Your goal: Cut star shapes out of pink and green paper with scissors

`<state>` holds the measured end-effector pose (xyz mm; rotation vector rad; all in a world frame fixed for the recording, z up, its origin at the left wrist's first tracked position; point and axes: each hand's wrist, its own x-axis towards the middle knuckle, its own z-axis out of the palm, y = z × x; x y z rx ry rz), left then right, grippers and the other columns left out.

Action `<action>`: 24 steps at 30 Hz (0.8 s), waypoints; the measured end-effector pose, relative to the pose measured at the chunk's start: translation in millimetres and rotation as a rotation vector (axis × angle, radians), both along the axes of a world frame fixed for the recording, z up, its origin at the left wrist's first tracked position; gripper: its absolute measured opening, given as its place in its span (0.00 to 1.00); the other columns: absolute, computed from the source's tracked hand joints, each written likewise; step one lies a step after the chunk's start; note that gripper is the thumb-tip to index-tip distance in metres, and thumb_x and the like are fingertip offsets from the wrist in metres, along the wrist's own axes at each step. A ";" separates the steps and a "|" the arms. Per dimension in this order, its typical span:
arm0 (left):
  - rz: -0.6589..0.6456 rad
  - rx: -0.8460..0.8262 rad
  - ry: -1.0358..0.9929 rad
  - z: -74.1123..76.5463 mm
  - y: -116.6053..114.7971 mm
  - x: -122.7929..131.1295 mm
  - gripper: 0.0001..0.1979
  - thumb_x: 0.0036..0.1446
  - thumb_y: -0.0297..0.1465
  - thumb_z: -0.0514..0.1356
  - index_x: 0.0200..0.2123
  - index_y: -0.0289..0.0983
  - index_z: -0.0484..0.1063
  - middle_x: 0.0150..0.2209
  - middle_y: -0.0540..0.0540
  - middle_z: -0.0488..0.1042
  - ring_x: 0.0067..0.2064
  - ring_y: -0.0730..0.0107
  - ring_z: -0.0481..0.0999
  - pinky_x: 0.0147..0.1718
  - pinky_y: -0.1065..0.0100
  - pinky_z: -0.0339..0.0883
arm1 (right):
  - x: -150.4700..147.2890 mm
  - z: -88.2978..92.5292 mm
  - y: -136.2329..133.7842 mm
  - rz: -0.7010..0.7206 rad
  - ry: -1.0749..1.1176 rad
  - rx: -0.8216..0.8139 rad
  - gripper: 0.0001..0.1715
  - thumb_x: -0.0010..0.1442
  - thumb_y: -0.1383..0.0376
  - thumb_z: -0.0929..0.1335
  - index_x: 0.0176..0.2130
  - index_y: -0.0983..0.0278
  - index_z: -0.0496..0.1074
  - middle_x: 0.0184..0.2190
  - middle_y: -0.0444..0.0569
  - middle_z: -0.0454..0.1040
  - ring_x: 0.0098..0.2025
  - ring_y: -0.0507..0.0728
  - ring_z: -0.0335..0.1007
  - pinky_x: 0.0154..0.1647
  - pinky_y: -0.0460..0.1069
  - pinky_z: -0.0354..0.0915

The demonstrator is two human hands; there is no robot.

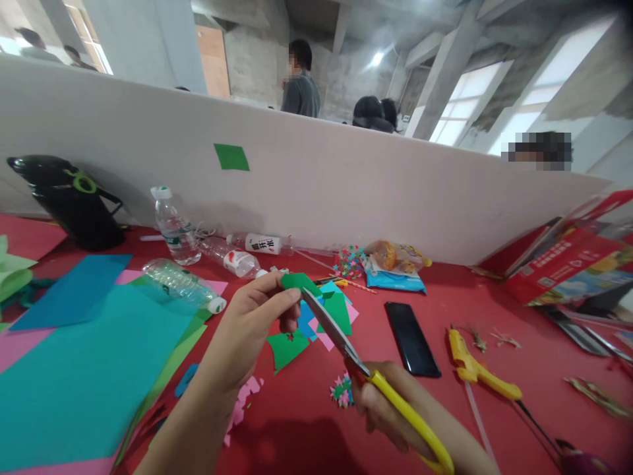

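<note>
My left hand (264, 303) pinches a small piece of green paper (301, 284) between thumb and fingers. In my right hand (390, 402) is a pair of scissors (339, 330) with yellow handles, its blades pointing up and left to the edge of that paper. The blades look nearly closed. Under the hands lie more green, blue and pink paper pieces (339, 313), and a cut green scrap (288, 349) sits just below my left hand. Small coloured paper stars (342, 390) form a pile beside my right hand. Pink paper bits (241, 402) lie by my left forearm.
On the red table are a black phone (411, 338), a yellow glue gun (477, 369), large coloured sheets (93, 376), several plastic bottles (178, 231), a black flask (69, 201), a snack packet (395, 264) and a red box (568, 264). A white partition (321, 178) stands behind; people are beyond it.
</note>
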<state>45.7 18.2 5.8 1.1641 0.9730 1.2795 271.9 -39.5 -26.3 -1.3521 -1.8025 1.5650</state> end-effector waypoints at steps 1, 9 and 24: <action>-0.001 0.002 -0.005 0.2 0.0 0.2 0.08 0.57 0.29 0.62 0.26 0.39 0.74 0.23 0.53 0.72 0.24 0.77 0.69 0.25 0.74 0.64 | 0.2 -1.0 -1.3 -0.016 -0.003 -0.019 0.45 0.49 0.24 0.56 0.29 0.62 0.60 0.23 0.42 0.63 0.17 0.46 0.52 0.16 0.43 0.52; -0.006 0.020 -0.040 -2.4 1.0 2.2 0.07 0.58 0.30 0.62 0.26 0.40 0.74 0.23 0.53 0.72 0.24 0.76 0.69 0.25 0.73 0.64 | 3.4 -11.7 -8.5 -0.116 0.049 -0.086 0.43 0.53 0.28 0.59 0.35 0.64 0.64 0.23 0.43 0.68 0.16 0.45 0.51 0.17 0.43 0.49; 0.005 0.013 -0.011 0.2 -0.6 0.6 0.08 0.56 0.30 0.63 0.25 0.39 0.73 0.22 0.53 0.72 0.23 0.76 0.69 0.25 0.73 0.64 | 3.8 -9.3 -12.0 -0.129 0.014 -0.040 0.41 0.55 0.29 0.59 0.35 0.63 0.64 0.24 0.45 0.71 0.16 0.46 0.52 0.17 0.44 0.47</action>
